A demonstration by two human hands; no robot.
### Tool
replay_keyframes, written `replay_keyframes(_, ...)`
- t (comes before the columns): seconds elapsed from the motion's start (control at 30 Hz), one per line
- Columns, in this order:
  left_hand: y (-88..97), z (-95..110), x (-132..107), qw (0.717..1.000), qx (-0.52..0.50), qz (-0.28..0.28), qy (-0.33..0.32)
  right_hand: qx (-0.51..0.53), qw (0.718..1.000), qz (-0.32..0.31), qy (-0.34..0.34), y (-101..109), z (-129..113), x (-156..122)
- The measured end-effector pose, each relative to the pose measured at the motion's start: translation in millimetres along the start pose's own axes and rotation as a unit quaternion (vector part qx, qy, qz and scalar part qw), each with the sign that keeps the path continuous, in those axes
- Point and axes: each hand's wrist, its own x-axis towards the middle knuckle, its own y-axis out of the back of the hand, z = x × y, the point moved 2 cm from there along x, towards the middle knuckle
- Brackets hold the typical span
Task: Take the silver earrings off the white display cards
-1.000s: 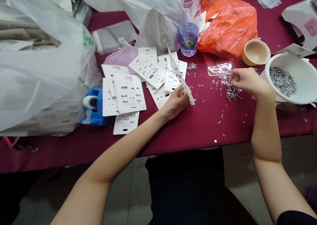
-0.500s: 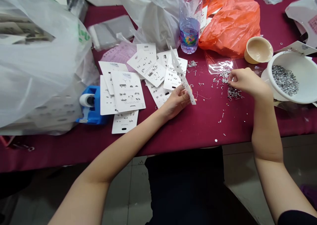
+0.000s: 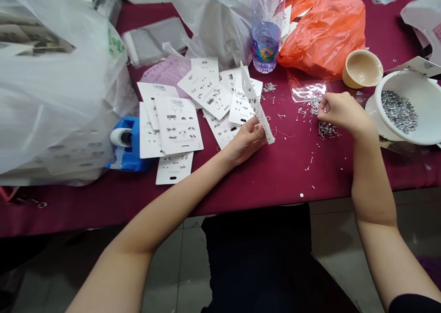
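My left hand [image 3: 251, 140] is closed on the lower edge of a white earring card [image 3: 253, 99], which stands tilted and nearly edge-on to me. Small metal pieces sit on the card. Over a loose pile of small silver earrings [image 3: 314, 105], my right hand [image 3: 339, 113] has its fingers pinched together; whatever lies between the fingertips is hidden. A second little heap of metal pieces [image 3: 328, 129] lies just under that hand. Left of the held card, several more white cards [image 3: 179, 127] with earrings on them overlap on the dark red tablecloth [image 3: 275, 170].
A blue tape dispenser [image 3: 132, 152] and a large white plastic bag [image 3: 69, 106] stand at left. Behind the cards are a water bottle [image 3: 267, 46] and an orange bag [image 3: 327, 32]. At right, a beige cup [image 3: 363, 69] stands by a white bowl [image 3: 429, 106] of metal pieces.
The view has shifted slightly. My left hand keeps the card in nearly the same pose, and my right hand stays over the pile with its fingers curled in a little more.
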Motion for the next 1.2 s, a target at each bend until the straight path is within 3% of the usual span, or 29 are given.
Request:
replay_keyframes(0.17,3.4,0,0,1.0,-0.013,0.006,0.01,0.129,0.991,-0.018,0.04,3,-16,-6)
replay_keyframes(0.33,2.8,0,1,1.0,-0.011,0.012,0.011,0.091,0.992,0.082,0.005,15,1,-7)
replay_keyframes(0.5,1.1,0,0,1.0,-0.012,-0.004,0.003,0.029,0.999,-0.028,-0.033,11,9,-4)
replay_keyframes(0.97,2.4,-2,1,1.0,0.02,-0.022,0.002,-0.072,0.996,-0.033,-0.046,1,9,-1)
replay_keyframes(1.2,3.0,-3,1,0.999,0.022,-0.022,0.01,-0.066,0.996,-0.043,-0.04,-2,6,0)
